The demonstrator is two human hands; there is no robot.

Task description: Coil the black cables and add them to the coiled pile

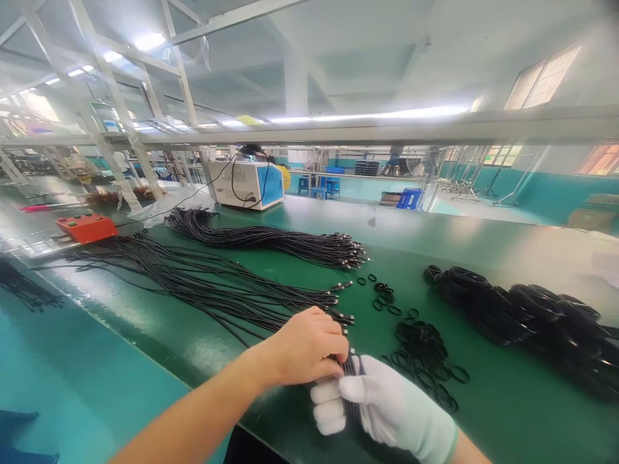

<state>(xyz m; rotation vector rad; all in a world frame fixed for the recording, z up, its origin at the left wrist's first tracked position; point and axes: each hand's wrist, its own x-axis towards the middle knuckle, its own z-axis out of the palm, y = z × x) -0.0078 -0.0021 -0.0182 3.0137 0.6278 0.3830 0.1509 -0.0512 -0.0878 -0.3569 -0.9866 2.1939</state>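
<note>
My right hand [382,399], in a white glove, is closed around a folded bundle of black cable [352,403] near the table's front edge. Bare and with curled fingers, my left hand [309,348] pinches at the upper end of that bundle; its fingertips are partly hidden. Just beyond my left hand lies a loose spread of black cables [207,277] with metal plugs at their right ends. To the right of my gloved hand is a pile of small black rubber bands [423,345], with several more scattered round it.
Farther back lies a second cable bunch [271,238]. Coiled black cables [512,309] are heaped at the right. A white and blue machine [246,185] and an orange button box [87,227] stand on the green table [411,248]. A metal shelf beam [367,129] crosses above.
</note>
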